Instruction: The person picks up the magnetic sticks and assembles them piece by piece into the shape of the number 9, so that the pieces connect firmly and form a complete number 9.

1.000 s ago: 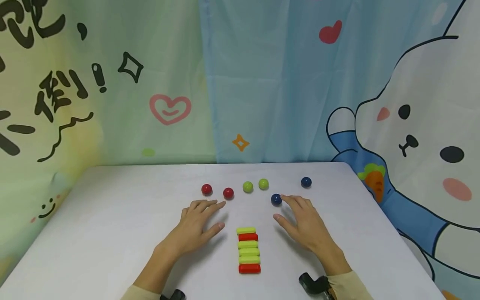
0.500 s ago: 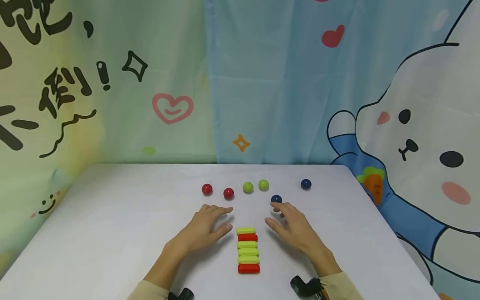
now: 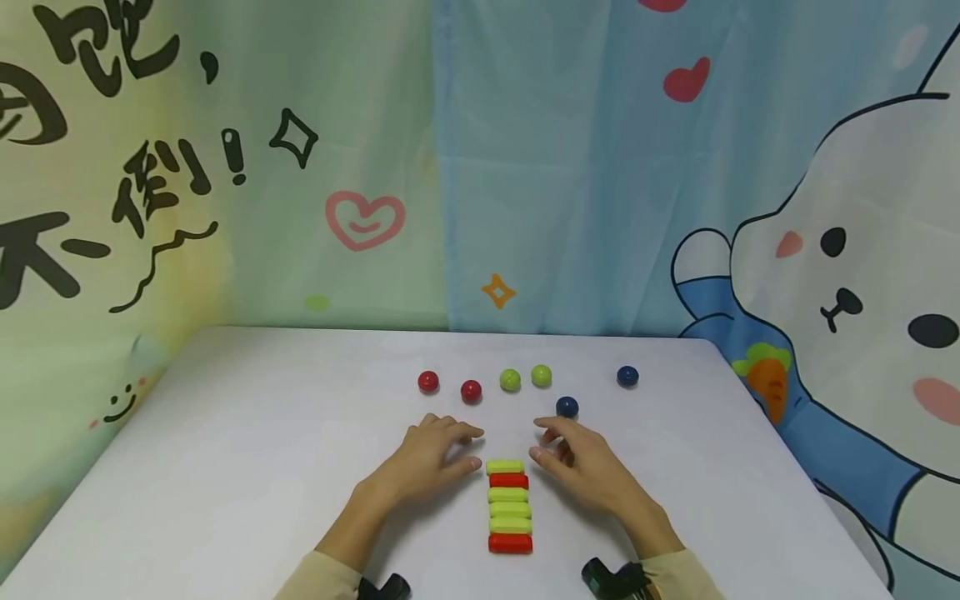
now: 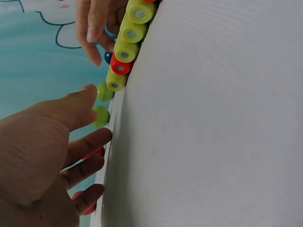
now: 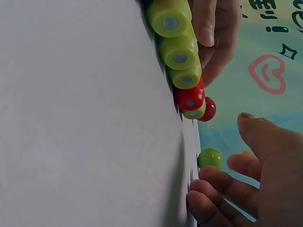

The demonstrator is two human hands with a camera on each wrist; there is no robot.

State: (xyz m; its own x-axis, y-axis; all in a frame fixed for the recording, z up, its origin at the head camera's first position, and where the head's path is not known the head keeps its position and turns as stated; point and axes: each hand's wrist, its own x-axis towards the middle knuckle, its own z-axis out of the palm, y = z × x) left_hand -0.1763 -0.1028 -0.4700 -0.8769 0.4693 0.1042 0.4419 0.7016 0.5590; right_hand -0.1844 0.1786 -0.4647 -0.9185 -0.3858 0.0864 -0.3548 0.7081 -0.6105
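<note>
A row of short yellow-green and red rods (image 3: 509,509) lies side by side on the white table; pale grey discs show in their ends in both wrist views. My left hand (image 3: 429,457) hovers by the far left end of this row, fingers spread and relaxed, thumb tip near the farthest rod. Opposite it, my right hand (image 3: 588,462) holds nothing, its fingers loosely bent and its thumb close to the row's far right side. Just beyond the right fingertips sits a dark blue ball (image 3: 567,407). In the right wrist view the farther rods (image 5: 190,97) overlap a red ball (image 5: 208,109).
Farther back on the table (image 3: 247,417) are two red balls, left (image 3: 428,382) and right (image 3: 471,392), two green balls, left (image 3: 510,380) and right (image 3: 541,375), and a second blue ball (image 3: 627,377). A printed curtain (image 3: 540,167) hangs behind the table's far edge.
Both hands have moved inward and closer to the far end of the rod row. The right fingertips have drawn back from the nearer blue ball. The head view has shifted slightly; rods and balls stay put.
</note>
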